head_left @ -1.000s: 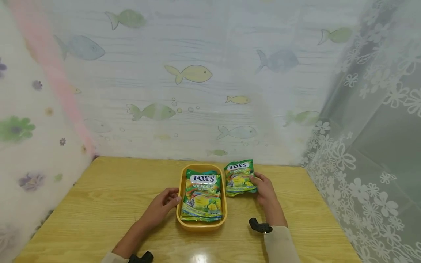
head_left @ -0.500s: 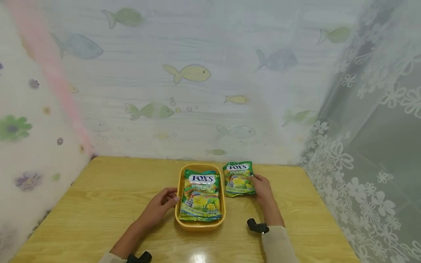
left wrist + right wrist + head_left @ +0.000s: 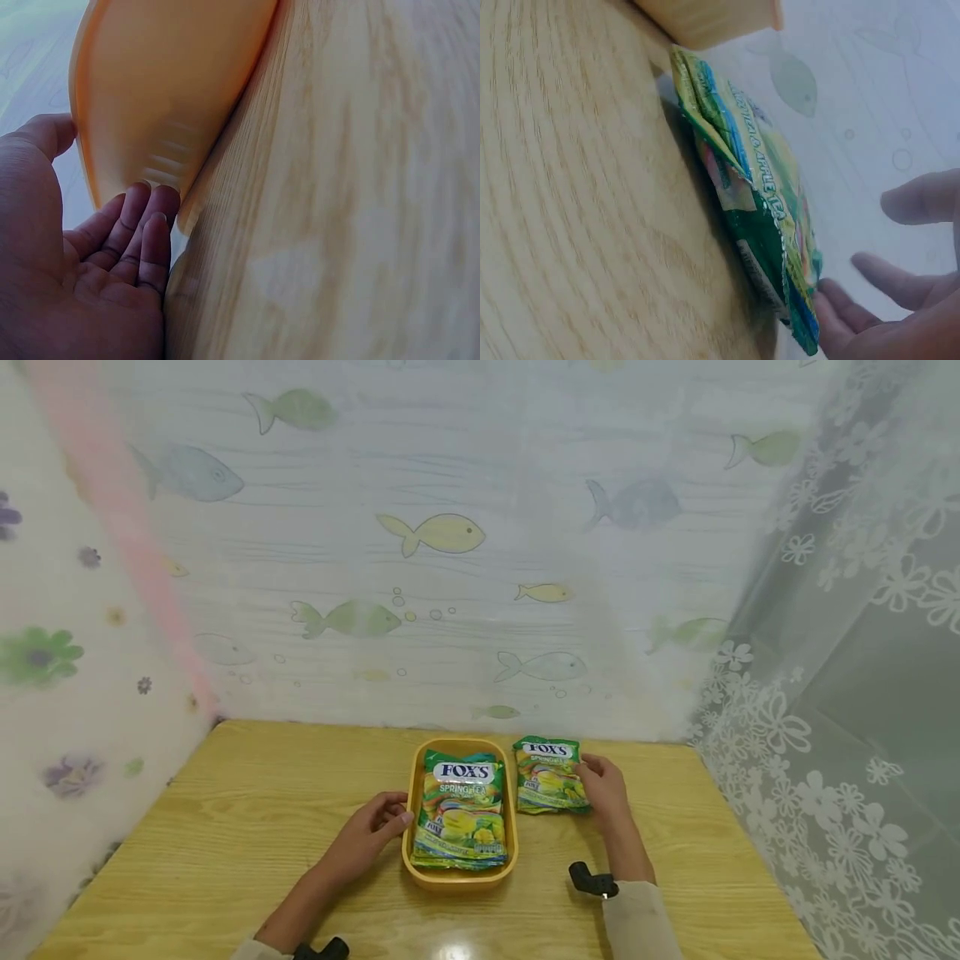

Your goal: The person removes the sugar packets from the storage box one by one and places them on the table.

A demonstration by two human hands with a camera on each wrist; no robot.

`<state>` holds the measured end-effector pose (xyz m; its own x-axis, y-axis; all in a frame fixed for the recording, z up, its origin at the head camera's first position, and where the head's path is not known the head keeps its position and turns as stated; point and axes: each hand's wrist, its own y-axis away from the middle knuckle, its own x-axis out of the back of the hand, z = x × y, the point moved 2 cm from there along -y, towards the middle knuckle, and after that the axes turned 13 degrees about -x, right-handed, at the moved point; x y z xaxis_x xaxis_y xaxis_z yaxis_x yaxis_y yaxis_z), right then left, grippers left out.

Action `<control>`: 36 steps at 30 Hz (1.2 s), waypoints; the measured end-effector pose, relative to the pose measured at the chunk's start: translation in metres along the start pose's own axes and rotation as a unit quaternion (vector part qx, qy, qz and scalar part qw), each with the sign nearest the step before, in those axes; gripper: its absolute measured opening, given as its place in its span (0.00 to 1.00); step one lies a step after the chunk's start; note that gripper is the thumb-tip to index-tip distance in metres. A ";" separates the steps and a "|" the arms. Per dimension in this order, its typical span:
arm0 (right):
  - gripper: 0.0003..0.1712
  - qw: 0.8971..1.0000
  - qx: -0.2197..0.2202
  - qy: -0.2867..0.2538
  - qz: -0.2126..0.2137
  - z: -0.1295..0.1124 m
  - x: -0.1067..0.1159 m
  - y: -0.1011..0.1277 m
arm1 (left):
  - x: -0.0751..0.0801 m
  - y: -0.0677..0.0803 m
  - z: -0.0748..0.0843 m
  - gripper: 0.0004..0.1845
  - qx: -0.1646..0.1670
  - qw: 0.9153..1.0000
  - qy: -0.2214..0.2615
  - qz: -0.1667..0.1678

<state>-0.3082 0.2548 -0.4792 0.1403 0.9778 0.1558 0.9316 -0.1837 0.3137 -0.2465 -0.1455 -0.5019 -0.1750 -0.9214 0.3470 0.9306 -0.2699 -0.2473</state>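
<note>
A yellow plastic tray (image 3: 462, 884) stands on the table with green Fox's Spring Tea candy bags (image 3: 459, 814) stacked inside. My left hand (image 3: 372, 832) is at the tray's left side. In the left wrist view its thumb touches the rim and its loosely bent fingers (image 3: 155, 232) rest by the outer wall. To the right of the tray, another pile of candy bags (image 3: 551, 781) lies on the table. My right hand (image 3: 606, 787) is at that pile's right edge. In the right wrist view the thumb is apart from the bags, while lower fingers are right at their edge.
The wooden table (image 3: 247, 827) extends to both sides and in front of the tray. A fish-patterned curtain (image 3: 450, 610) hangs behind its far edge. Flowered sheets (image 3: 840, 810) hang along the left and right sides.
The right-hand candy bags, tilted up a little earlier, now lie flatter on the table, and my right thumb has come off them. My left hand and the tray have stayed in place.
</note>
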 end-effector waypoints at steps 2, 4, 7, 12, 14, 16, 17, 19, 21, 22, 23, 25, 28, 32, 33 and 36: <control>0.29 1.000 0.006 -0.002 0.012 -0.002 0.001 0.002 | -0.001 0.000 0.000 0.27 -0.002 1.000 0.002 -0.001; 0.29 1.000 0.011 -0.005 0.019 -0.004 0.002 0.003 | -0.001 0.000 0.000 0.27 -0.004 1.000 0.004 -0.002; 0.28 1.000 0.021 -0.010 0.019 -0.011 0.000 0.007 | -0.001 -0.001 0.002 0.27 -0.002 1.000 0.004 0.000; 0.25 0.999 0.043 -0.013 0.016 -0.021 -0.007 0.014 | 0.002 0.001 0.003 0.27 0.003 1.000 0.001 0.000; 0.26 0.999 0.052 -0.010 0.004 -0.023 -0.012 0.017 | 0.004 0.003 0.004 0.27 0.005 1.000 -0.005 0.001; 0.26 0.998 0.058 -0.009 -0.013 -0.027 -0.016 0.020 | 0.005 0.005 0.004 0.27 0.006 1.000 -0.007 0.003; 0.26 0.998 0.060 -0.007 -0.023 -0.027 -0.018 0.021 | 0.005 0.005 0.004 0.27 0.005 1.000 -0.007 0.002; 0.25 0.997 0.067 -0.003 -0.034 -0.029 -0.020 0.023 | 0.005 0.006 0.004 0.27 0.003 1.000 -0.004 0.001; 0.24 0.996 0.074 0.003 -0.042 -0.032 -0.022 0.025 | 0.004 0.006 0.003 0.27 0.003 1.000 0.001 -0.001; 0.24 0.996 0.077 0.008 -0.048 -0.032 -0.024 0.026 | 0.003 0.006 0.003 0.27 0.003 1.000 0.002 -0.001; 0.23 0.995 0.080 0.012 -0.053 -0.033 -0.025 0.027 | 0.002 0.006 0.003 0.27 0.004 1.000 0.003 -0.001; 0.22 0.994 0.084 0.020 -0.064 -0.036 -0.027 0.031 | 0.002 0.006 0.002 0.27 0.006 1.000 0.004 0.000; 0.21 0.991 0.093 0.033 -0.086 -0.038 -0.029 0.036 | 0.001 0.007 0.002 0.27 0.006 1.000 0.002 -0.001; 0.20 0.986 0.114 0.052 -0.108 -0.042 -0.033 0.039 | 0.001 0.005 0.002 0.27 0.000 1.000 -0.006 -0.002; 0.20 0.985 0.119 0.057 -0.112 -0.043 -0.034 0.039 | 0.001 0.005 0.002 0.27 -0.001 1.000 -0.007 -0.001; 0.21 0.980 0.134 0.075 -0.126 -0.045 -0.040 0.041 | 0.002 0.004 0.003 0.27 -0.001 1.000 -0.013 0.001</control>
<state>-0.2910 0.2038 -0.4306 -0.1378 0.9591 0.2474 0.9878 0.1148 0.1051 -0.2424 -0.1475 -0.4993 -0.1650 -0.9142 0.3703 0.9303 -0.2690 -0.2495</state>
